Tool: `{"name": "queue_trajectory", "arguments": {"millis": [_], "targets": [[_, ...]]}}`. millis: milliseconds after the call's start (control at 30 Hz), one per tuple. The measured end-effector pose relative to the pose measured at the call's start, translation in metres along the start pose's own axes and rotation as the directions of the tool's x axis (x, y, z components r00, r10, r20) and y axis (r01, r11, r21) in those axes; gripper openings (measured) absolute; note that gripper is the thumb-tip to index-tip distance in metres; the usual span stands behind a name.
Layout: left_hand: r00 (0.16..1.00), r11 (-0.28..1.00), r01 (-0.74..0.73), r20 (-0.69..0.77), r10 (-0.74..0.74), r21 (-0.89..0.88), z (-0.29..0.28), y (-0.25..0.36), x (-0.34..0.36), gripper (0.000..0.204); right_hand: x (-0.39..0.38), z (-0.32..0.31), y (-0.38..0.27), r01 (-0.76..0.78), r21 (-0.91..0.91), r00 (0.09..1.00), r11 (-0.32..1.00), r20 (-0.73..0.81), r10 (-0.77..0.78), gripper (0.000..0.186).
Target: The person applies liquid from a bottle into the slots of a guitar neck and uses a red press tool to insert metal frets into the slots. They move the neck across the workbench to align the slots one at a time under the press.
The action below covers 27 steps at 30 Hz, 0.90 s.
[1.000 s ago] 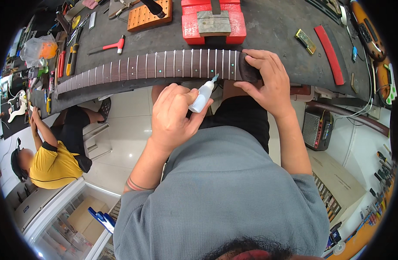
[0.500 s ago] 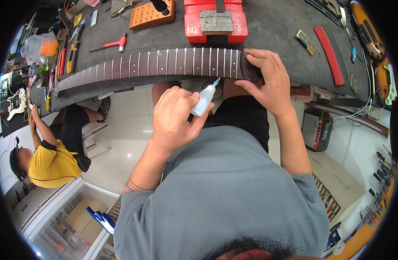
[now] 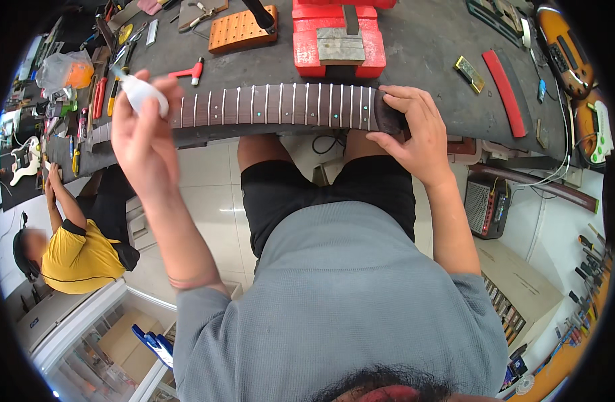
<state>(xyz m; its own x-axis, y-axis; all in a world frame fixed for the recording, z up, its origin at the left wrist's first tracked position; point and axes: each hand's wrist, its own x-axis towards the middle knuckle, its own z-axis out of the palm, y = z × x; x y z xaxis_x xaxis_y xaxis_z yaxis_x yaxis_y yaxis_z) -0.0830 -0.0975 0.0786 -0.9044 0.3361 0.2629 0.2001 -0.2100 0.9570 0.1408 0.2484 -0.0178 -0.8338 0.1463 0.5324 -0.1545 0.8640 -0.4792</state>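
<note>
A guitar neck (image 3: 280, 107) with a dark fretboard, metal frets and small dot inlays lies along the near edge of the dark workbench. At its right end my right hand (image 3: 418, 130) grips the dark rounded heel, thumb below and fingers on top. My left hand (image 3: 146, 127) is raised over the left part of the neck, hiding some frets. Its fingers are closed round a small white squeeze bottle (image 3: 145, 95), whose thin nozzle points up and left. The left hand is slightly smeared by motion.
Beyond the neck stands a red vise (image 3: 339, 40). A red-handled tool (image 3: 190, 70), an orange wooden block with holes (image 3: 233, 33), a gold-coloured block (image 3: 468, 74) and a red curved strip (image 3: 508, 94) lie around. Pliers and bottles crowd the left; a person in yellow (image 3: 86, 251) works there.
My left hand has carried the squeeze bottle from beside the neck's right end up and to the left, its nozzle now pointing away. My right hand still holds the neck's heel.
</note>
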Motion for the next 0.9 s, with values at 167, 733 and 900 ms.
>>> {"name": "queue_trajectory", "arguments": {"millis": [167,733,900], "targets": [[1.0,0.909,0.026,-0.001,-0.029,0.416,-0.08,-0.032,0.135,0.04,0.006,-0.003,-0.005,0.001,0.007,1.0,1.0,0.003,-0.001,0.062],[0.929,0.574,0.169,0.065,-0.364,0.801,-0.122,-0.079,0.199,0.039,0.01,-0.005,-0.012,-0.054,0.033,0.997,0.998,0.051,0.052,0.064],[0.943,0.473,-0.145,0.266,-0.199,0.869,-0.082,-0.03,0.114,0.058,0.008,-0.007,-0.013,-0.085,0.002,0.995,0.996,0.052,0.085,0.062]]}}
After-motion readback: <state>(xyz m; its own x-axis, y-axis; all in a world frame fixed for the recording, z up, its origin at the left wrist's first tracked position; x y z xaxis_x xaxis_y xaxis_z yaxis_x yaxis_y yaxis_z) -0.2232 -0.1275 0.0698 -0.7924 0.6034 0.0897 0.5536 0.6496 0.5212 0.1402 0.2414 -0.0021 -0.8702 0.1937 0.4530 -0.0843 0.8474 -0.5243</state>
